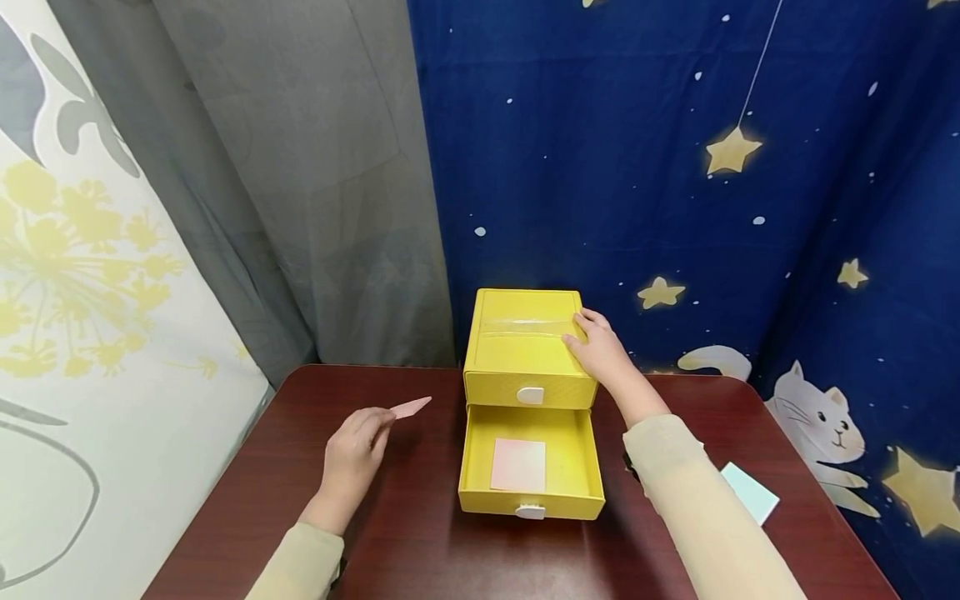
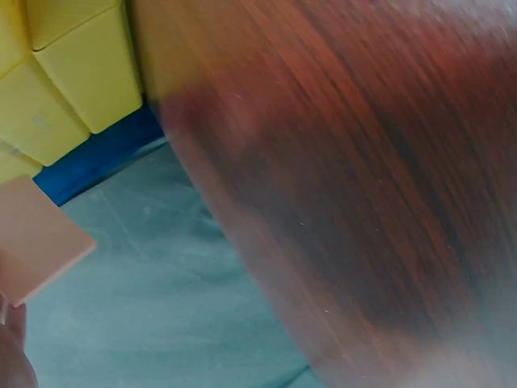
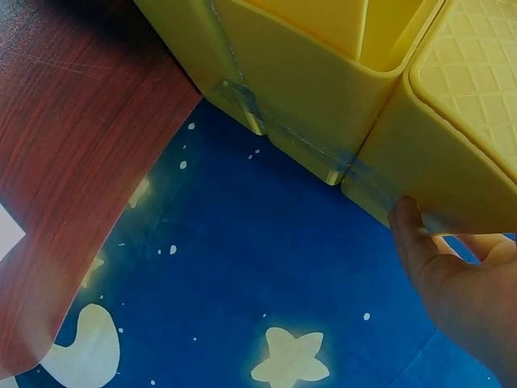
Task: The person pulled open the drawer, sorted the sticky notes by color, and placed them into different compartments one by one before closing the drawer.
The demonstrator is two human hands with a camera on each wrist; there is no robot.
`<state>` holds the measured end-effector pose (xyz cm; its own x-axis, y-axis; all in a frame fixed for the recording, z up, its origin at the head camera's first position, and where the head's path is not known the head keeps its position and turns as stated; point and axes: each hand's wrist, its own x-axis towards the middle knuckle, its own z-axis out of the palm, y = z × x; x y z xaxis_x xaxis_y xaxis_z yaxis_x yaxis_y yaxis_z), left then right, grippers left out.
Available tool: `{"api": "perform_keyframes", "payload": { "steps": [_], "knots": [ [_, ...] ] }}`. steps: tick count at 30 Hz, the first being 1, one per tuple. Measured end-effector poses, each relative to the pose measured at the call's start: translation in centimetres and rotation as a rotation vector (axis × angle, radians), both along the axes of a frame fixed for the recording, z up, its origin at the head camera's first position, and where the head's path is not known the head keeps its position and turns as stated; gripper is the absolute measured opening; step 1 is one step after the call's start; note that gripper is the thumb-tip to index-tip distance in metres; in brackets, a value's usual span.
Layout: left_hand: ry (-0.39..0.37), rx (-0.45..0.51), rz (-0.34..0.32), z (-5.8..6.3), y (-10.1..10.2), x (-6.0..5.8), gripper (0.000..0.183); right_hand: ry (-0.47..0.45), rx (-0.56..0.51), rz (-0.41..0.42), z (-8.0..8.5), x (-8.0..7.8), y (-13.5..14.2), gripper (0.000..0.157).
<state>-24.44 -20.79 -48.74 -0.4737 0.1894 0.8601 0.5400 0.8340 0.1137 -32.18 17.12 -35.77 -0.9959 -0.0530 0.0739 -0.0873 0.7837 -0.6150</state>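
Observation:
My left hand (image 1: pixel 354 454) pinches a pink square note pad (image 1: pixel 411 407) by one edge, left of a yellow drawer box (image 1: pixel 531 342). In the left wrist view the pad (image 2: pixel 40 238) shows its flat face, with only a few fingers in sight. My right hand (image 1: pixel 602 350) rests on the top right edge of the box, fingers reaching onto its top; in the right wrist view the hand (image 3: pixel 464 279) touches the box's taped side. The lower drawer (image 1: pixel 573 467) is pulled out. A pink square note (image 1: pixel 518 465) lies inside it. The upper drawer (image 1: pixel 487 390) is closed.
The box stands near the back of a dark red wooden table (image 1: pixel 405 533). A light blue square note (image 1: pixel 751 492) lies at the right, partly covered by the right sleeve. Behind the table hang a grey curtain (image 1: pixel 315 183) and a blue starry curtain (image 1: pixel 570 150).

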Motion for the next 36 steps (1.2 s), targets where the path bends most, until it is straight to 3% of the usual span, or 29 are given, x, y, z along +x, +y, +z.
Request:
{"api": "perform_keyframes", "payload": {
  "steps": [5, 9, 14, 22, 36],
  "knots": [
    [0.054, 0.020, -0.103, 0.6, 0.4, 0.7, 0.025, 0.004, -0.005, 0.002, -0.1, -0.1, 0.1, 0.060],
    [0.101, 0.035, -0.173, 1.3, 0.9, 1.1, 0.008, 0.008, -0.005, 0.000, 0.0, -0.1, 0.1, 0.060],
    [0.181, 0.033, -0.219, 1.9, 1.6, 1.6, 0.023, 0.002, -0.010, 0.000, -0.1, -0.1, 0.1, 0.060],
    [0.282, 0.037, -0.308, 2.7, 2.7, 2.3, 0.022, 0.011, 0.001, 0.008, -0.1, -0.1, 0.1, 0.060],
    [0.287, -0.022, -0.440, 3.9, 5.5, 3.0, 0.019, 0.008, 0.007, -0.001, 0.0, -0.1, 0.0, 0.060]
  ]
}}
